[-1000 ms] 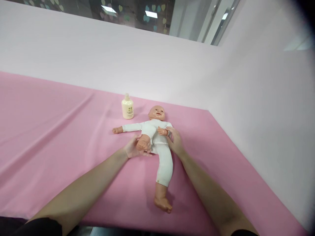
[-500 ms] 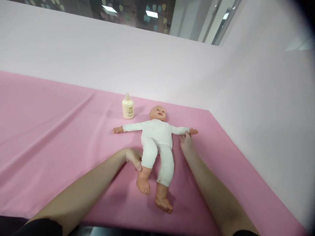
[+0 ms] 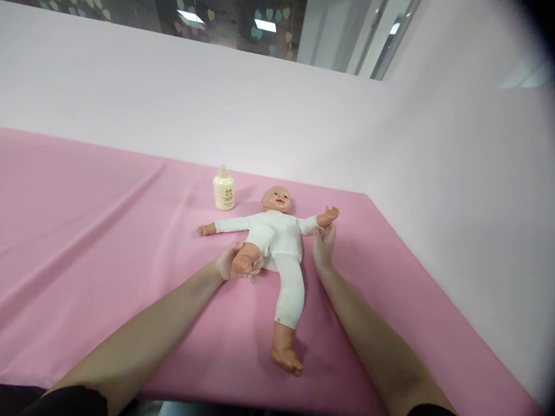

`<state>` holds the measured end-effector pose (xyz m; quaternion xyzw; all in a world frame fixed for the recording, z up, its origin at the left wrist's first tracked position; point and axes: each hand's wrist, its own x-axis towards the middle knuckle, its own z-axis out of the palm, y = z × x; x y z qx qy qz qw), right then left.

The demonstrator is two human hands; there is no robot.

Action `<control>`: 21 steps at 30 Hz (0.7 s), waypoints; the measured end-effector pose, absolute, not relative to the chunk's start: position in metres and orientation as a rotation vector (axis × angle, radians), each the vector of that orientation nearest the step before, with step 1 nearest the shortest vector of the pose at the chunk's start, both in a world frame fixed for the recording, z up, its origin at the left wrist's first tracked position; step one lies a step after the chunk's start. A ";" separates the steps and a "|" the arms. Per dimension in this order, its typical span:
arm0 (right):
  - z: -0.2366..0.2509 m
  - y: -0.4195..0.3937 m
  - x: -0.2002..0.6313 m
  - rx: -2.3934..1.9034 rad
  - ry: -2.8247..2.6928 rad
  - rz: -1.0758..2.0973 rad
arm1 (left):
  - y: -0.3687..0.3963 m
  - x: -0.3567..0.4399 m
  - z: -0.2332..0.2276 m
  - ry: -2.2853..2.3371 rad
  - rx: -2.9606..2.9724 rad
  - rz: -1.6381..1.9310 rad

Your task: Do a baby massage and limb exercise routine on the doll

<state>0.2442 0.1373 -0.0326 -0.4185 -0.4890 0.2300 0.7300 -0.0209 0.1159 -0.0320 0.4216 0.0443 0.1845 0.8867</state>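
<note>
Nearest the camera, low in the frame, two bare forearms ran up from the bottom corners toward the middle, where one baby doll (image 3: 277, 240) in a white suit lay on its back on the pink cloth (image 3: 108, 231). The left hand (image 3: 229, 264), just left of centre, had its fingers curled around the doll's foot (image 3: 241, 263), the knee folded up against the belly; the right hand (image 3: 323, 244), right of centre, pinched the doll's raised forearm between thumb and fingertips, the small plastic hand lifted off the cloth. The other leg lay straight toward the bottom of the frame and the other arm stretched flat to the left. In my judgement the risk lay in the joints: pushing the bent knee or lifted arm too far could strain or pop a limb, and a loose hold on the smooth foot could let it slip and drop. Further back, one cream bottle (image 3: 224, 189) stood upright just beside the head, near enough for a swinging arm to tip it. Counted: one doll, one bottle, two hands, one cloth, with the pale wall (image 3: 303, 133) behind
</note>
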 end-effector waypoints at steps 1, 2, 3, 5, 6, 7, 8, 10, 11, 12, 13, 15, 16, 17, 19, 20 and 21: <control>-0.032 0.134 0.241 -0.916 -1.130 0.500 | 0.117 -0.020 -0.030 0.114 0.826 0.422; -0.032 0.131 0.238 -0.926 -1.180 0.496 | 0.118 -0.019 -0.029 0.128 0.786 0.449; -0.032 0.128 0.236 -0.947 -1.247 0.493 | 0.119 -0.019 -0.029 0.135 0.759 0.469; -0.034 0.125 0.233 -0.978 -1.420 0.455 | 0.119 -0.018 -0.028 0.134 0.735 0.493; -0.035 0.124 0.233 -0.977 -1.519 0.426 | 0.119 -0.018 -0.029 0.138 0.727 0.499; -0.035 0.123 0.233 -0.968 -1.612 0.397 | 0.119 -0.017 -0.029 0.143 0.721 0.502; -0.035 0.123 0.233 -0.957 -1.689 0.372 | 0.118 -0.017 -0.028 0.149 0.716 0.503; -0.034 0.123 0.233 -0.948 -1.766 0.326 | 0.117 -0.016 -0.027 0.167 0.709 0.506; -0.034 0.123 0.233 -0.952 -1.779 0.307 | 0.117 -0.016 -0.026 0.180 0.710 0.512; -0.034 0.124 0.233 -0.956 -1.785 0.293 | 0.116 -0.015 -0.025 0.194 0.713 0.519; -0.034 0.124 0.233 -0.960 -1.788 0.285 | 0.116 -0.015 -0.024 0.210 0.718 0.527; -0.034 0.124 0.233 -0.964 -1.784 0.292 | 0.115 -0.015 -0.024 0.235 0.735 0.535; -0.035 0.124 0.233 -0.969 -1.765 0.309 | 0.115 -0.015 -0.025 0.238 0.748 0.528; -0.035 0.125 0.233 -0.979 -1.728 0.334 | 0.115 -0.016 -0.026 0.237 0.766 0.516; -0.035 0.126 0.233 -1.001 -1.596 0.405 | 0.114 -0.019 -0.030 0.211 0.835 0.445; -0.034 0.127 0.233 -1.001 -1.507 0.445 | 0.114 -0.021 -0.033 0.196 0.892 0.396; -0.032 0.129 0.234 -0.986 -1.411 0.481 | 0.114 -0.023 -0.036 0.187 0.954 0.354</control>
